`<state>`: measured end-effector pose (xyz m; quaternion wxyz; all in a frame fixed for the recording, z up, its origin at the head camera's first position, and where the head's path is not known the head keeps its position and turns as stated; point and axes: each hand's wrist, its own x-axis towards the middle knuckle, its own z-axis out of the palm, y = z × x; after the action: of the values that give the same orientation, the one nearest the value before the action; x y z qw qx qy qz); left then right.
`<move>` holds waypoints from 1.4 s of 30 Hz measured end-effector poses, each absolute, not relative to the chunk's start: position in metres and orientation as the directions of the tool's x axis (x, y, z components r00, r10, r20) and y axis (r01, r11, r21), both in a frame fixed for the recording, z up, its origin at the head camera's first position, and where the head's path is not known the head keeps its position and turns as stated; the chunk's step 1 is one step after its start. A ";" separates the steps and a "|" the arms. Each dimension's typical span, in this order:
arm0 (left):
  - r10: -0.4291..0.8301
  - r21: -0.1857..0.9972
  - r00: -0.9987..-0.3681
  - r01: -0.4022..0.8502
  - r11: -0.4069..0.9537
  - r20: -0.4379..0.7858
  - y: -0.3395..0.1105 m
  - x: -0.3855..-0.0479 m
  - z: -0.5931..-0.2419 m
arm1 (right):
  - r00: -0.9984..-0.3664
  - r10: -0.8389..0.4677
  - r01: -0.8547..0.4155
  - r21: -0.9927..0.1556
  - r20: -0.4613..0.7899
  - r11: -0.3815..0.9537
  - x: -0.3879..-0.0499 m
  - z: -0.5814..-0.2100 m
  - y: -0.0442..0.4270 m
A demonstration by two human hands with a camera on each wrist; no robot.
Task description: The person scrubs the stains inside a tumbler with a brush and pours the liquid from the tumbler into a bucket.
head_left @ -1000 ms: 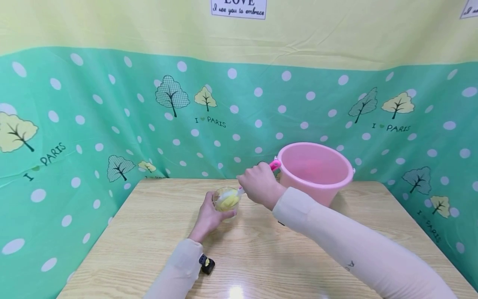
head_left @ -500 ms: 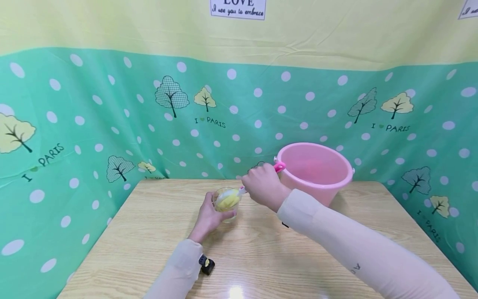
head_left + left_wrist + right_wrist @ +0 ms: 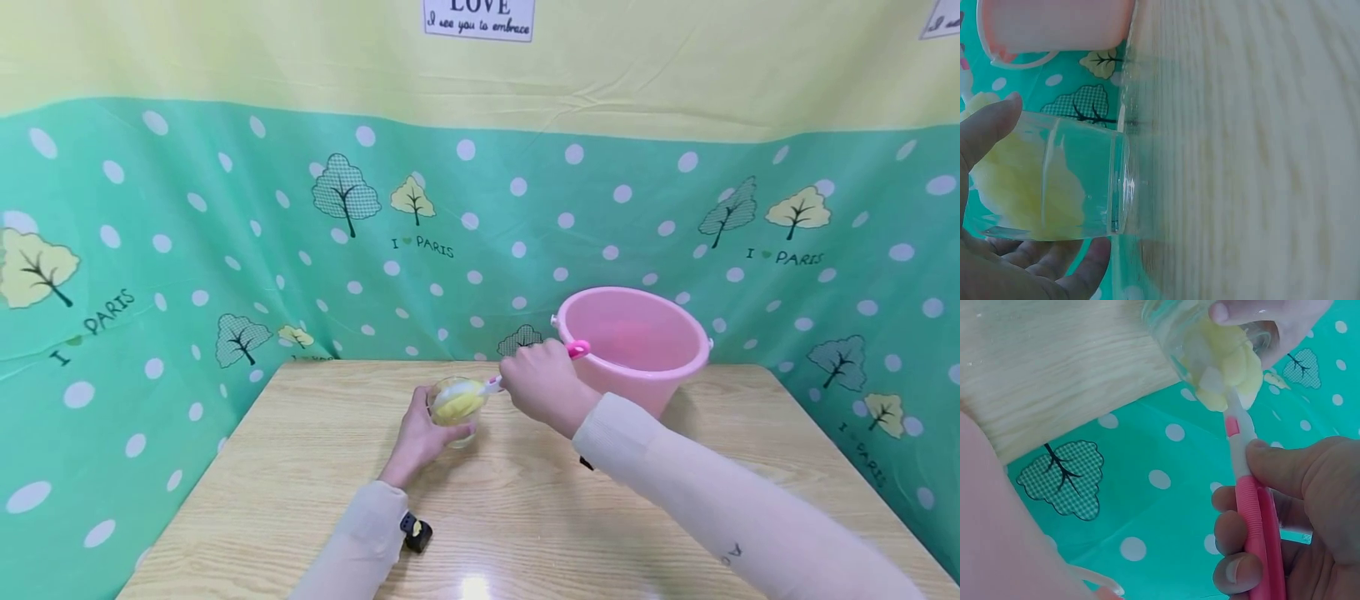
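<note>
The right hand (image 3: 543,379) grips the brush (image 3: 492,386) by its pink handle (image 3: 1251,509), long axis slanting down leftward — its yellow sponge head (image 3: 459,405) in the clear cup (image 3: 1094,187), which the left hand (image 3: 422,433) clasps on the table (image 3: 525,517).

The head view is brightly lit, with white glare (image 3: 474,587) reflected well away from the back edge of the pale, flat wood-grain desk (image 3: 525,517); both wrist views are rendered dimmer and softer.
</note>
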<state>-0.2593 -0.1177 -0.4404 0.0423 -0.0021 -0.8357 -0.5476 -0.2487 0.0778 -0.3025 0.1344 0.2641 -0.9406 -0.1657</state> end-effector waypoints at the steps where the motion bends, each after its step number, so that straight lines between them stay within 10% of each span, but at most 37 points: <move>1: -0.040 0.915 -0.996 0.053 0.400 0.075 -0.118 -0.259 -0.441 | -0.829 -0.532 -0.446 0.372 0.173 0.814 -0.249 -0.304 0.079; 42: -0.054 0.910 -0.997 0.030 0.414 0.057 -0.117 -0.258 -0.440 | -0.810 -0.527 -0.467 0.260 0.258 0.845 -0.244 -0.338 0.103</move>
<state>-0.2577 -0.1169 -0.4397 0.0385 0.0072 -0.8400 -0.5411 -0.2438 0.1030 -0.3384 0.1617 0.2623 -0.9468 -0.0926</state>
